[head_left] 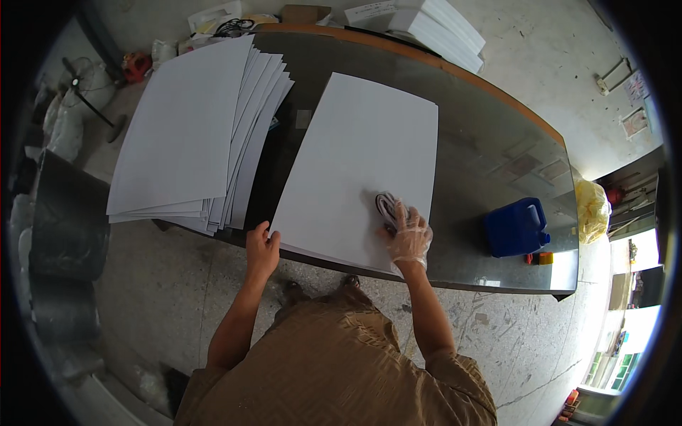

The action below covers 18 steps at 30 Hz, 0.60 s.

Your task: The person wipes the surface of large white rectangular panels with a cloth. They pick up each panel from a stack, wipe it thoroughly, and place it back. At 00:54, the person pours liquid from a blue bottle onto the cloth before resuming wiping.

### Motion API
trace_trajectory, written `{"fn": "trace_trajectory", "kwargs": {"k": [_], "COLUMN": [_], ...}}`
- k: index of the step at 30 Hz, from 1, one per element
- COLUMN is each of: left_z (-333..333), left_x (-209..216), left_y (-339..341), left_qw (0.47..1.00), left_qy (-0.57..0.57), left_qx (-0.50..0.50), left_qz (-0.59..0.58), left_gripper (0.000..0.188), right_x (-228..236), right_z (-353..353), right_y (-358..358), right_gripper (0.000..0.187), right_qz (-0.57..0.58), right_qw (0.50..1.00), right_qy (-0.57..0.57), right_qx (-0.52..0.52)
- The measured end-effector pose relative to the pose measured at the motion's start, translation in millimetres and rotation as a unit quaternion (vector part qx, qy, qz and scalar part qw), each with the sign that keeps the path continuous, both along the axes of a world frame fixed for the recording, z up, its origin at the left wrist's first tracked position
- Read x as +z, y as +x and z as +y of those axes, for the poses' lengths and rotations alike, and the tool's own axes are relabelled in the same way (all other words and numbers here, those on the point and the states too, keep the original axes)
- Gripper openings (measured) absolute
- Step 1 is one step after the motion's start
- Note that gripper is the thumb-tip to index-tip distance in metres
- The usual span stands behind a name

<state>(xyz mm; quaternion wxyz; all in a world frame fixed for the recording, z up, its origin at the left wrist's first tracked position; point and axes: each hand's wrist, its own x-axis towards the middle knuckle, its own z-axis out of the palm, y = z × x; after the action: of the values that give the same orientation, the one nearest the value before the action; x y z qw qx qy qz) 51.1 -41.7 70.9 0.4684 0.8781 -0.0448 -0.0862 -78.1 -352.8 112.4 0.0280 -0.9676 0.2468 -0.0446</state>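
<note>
A large white sheet (359,145) lies on the dark glossy table (469,184), with at least one more layer showing along its near edge. At its near left corner is my bare left hand (263,250), fingers curled in a loose pinch at the edge. My right hand (410,240), in a thin clear plastic glove, presses a folded dark-and-light cloth (386,206) onto the sheet near its lower right part. The glove and fingers hide part of that cloth. To the left, a fanned stack of similar white sheets (181,124) reaches over the table's near edge.
A blue jerrycan (515,227) stands on the table's right side, beside a small yellow-and-red object (543,258). White slabs (444,32) are piled beyond the far edge. Dark rolls (67,213) and a fan (78,82) stand left; a yellow bag (592,209) sits right.
</note>
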Motion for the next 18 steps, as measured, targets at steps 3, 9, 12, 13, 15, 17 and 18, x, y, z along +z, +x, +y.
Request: {"fn": "trace_trajectory", "kwargs": {"k": [3,9,12,13,15,17,18], "left_z": [-1,-30,-54,-57,-47,-14,6], "left_x": [37,31,29,41,70,111,127], "left_y": [13,-30,-37,-37,-35,-15,-2], "left_qw": [0.947,0.830,0.849,0.852,0.848,0.831,0.827], "left_qy": [-0.264,-0.499,-0.507,-0.506,-0.521,-0.552,-0.558], "left_qx": [0.053,0.024,0.028,0.015,0.016,0.039,0.056], "left_qz": [0.177,0.249,0.150,0.133,0.096,0.051,0.035], "left_gripper": [0.040,0.031,0.041,0.043,0.044,0.042,0.044], "right_x": [-22,-35,-44,-44,-36,0,5], "right_z": [-26,-36,-46,-54,-68,-73,-77], "right_y": [-2,9,11,11,9,0,-7], "right_gripper": [0.073,0.061,0.052,0.050,0.048,0.048,0.048], "right_qz": [-0.085,-0.218,-0.255,-0.241,-0.311,-0.299,-0.344], "right_qw": [0.996,0.974,0.965,0.965,0.907,0.850,0.827], "right_qy": [0.021,0.033,0.059,0.104,0.263,0.402,0.416], "right_qx": [0.010,0.053,0.007,-0.027,-0.103,-0.162,-0.159]}}
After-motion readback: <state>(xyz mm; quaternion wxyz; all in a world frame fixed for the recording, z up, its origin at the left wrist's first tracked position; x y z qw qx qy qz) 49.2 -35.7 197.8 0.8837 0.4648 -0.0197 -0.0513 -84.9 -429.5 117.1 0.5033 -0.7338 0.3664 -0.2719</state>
